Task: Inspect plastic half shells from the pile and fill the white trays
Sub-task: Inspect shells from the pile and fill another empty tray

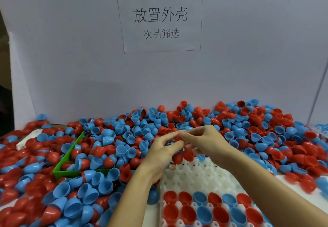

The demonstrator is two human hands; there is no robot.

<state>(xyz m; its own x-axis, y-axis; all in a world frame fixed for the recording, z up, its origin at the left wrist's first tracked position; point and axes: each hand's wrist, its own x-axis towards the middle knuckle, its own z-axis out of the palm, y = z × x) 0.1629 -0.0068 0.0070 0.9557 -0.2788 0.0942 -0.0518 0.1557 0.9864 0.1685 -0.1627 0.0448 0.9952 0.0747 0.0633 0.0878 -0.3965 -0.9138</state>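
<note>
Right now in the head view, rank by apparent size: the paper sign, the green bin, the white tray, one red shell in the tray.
1. paper sign
2. white tray, partly cropped, nearer: unsure against the sign
3. green bin, half buried
4. red shell

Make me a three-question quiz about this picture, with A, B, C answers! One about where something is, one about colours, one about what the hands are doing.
1. Where is the green bin?
A. left of the white tray
B. on the wall
C. right of the tray

2. What colours are the half shells?
A. yellow and green
B. red and blue
C. all white

3. The hands are:
A. flat on the tray
B. out of sight
C. together, holding shells

Answers: A, bin sits left among shells; B, only red and blue show; C, left hand and right hand meet above the tray.
</note>
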